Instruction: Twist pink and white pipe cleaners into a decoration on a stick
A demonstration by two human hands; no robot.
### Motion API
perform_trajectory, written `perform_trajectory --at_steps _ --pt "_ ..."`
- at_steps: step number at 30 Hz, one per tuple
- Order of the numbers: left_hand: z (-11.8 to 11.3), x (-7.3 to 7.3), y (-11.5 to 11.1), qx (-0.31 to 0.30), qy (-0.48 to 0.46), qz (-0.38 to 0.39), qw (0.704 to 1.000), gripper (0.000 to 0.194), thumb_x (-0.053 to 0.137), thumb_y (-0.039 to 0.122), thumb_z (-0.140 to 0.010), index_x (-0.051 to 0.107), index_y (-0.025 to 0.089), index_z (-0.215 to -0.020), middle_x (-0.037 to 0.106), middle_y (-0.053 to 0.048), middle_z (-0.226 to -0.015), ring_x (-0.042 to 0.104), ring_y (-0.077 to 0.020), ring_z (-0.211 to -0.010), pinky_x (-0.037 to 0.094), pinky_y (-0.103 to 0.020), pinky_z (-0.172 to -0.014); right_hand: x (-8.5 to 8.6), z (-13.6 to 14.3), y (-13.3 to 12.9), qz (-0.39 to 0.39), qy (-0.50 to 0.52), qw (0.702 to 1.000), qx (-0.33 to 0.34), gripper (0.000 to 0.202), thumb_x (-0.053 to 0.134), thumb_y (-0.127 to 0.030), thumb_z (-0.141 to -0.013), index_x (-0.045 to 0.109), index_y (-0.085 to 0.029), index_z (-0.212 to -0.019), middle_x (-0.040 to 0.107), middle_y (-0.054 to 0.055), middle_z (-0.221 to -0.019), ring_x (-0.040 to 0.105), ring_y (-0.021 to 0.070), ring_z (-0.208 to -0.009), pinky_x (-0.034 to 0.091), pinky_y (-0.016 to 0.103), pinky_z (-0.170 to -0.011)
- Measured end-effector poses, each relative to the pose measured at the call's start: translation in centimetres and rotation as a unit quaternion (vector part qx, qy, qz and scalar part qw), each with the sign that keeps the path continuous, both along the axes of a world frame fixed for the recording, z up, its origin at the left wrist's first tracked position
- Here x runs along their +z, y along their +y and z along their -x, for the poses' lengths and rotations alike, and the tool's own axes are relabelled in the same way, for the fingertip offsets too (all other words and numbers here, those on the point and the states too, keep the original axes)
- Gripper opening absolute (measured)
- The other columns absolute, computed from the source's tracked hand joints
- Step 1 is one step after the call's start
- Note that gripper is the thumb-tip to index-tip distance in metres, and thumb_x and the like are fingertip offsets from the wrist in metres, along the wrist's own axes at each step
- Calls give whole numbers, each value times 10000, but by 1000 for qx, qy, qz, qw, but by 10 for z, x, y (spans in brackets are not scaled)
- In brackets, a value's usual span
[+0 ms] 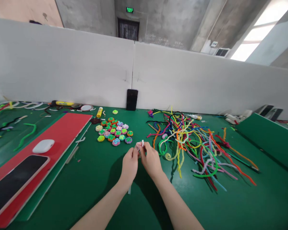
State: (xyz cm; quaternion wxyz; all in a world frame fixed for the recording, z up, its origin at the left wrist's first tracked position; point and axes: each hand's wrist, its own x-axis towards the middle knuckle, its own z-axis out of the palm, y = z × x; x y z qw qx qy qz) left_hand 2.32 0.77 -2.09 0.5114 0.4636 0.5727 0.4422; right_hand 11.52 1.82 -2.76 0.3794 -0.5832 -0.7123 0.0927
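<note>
My left hand [130, 163] and my right hand [150, 159] meet over the middle of the green table. Both are closed, fingertips pinching a pale pink and white pipe cleaner [140, 144]. A curled bit of it shows above the fingers; the rest is mostly covered by them. A pale strip [129, 190] shows below my left wrist, and I cannot tell whether it belongs to the same piece. Beyond my left hand lies a cluster of small coloured pipe-cleaner flowers [116, 141]. To the right of my right hand spreads a tangled heap of loose pipe cleaners [182, 131].
At left, a red board [62, 134] carries a phone [16, 182] and a white earphone case [43, 146]. Another phone [132, 99] leans upright against the white partition [86, 70]. A glue stick [99, 112] stands behind the flowers. A green panel [268, 140] borders the right side.
</note>
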Motion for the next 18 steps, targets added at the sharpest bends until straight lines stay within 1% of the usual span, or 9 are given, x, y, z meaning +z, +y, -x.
perform_trajectory --at_steps 1,3,6,10,13,16,18 --pt "1 0 0 -5 64 -28 998 300 356 377 -819 369 189 -586 368 52 -511 349 -86 -451 234 -218 -452 1 -1 0 3 -2 1000 4 227 337 -305 -885 519 -181 -826 646 53 -682 627 168 -629 419 210 -545" --pt "4 3 1 -13 171 -65 983 297 324 340 -836 371 194 -582 409 35 -528 388 -108 -486 243 -227 -481 2 -4 1 9 -3 1000 12 209 348 -294 -880 516 -182 -822 646 55 -686 626 174 -628 414 215 -543" --pt "6 6 1 -44 270 -91 957 272 288 298 -854 382 203 -617 448 19 -550 417 -127 -494 234 -235 -491 5 -8 2 31 20 999 32 200 351 -279 -875 510 -180 -805 640 53 -680 619 174 -611 408 217 -536" --pt "10 8 3 -77 355 -126 923 251 269 260 -865 396 204 -656 500 -7 -597 465 -145 -531 243 -236 -503 9 -13 3 67 76 993 66 219 338 -289 -876 509 -182 -792 614 32 -648 592 157 -563 409 219 -534" --pt "13 8 5 -102 403 -166 894 264 258 254 -873 402 202 -658 503 -8 -592 470 -144 -531 236 -238 -497 10 -16 4 96 117 985 86 251 340 -309 -871 511 -186 -735 567 5 -581 550 138 -507 402 215 -502" --pt "16 7 6 -121 446 -218 860 282 253 258 -880 423 198 -664 520 -11 -608 480 -141 -552 237 -240 -500 10 -21 5 138 171 969 110 267 355 -324 -857 504 -187 -684 524 -13 -536 515 124 -467 398 209 -468" --pt "18 7 8 -135 468 -254 836 284 255 257 -884 449 195 -686 543 -18 -643 498 -141 -596 254 -237 -519 10 -23 6 168 213 953 132 254 372 -332 -843 503 -186 -682 508 -21 -530 498 116 -445 397 208 -447"
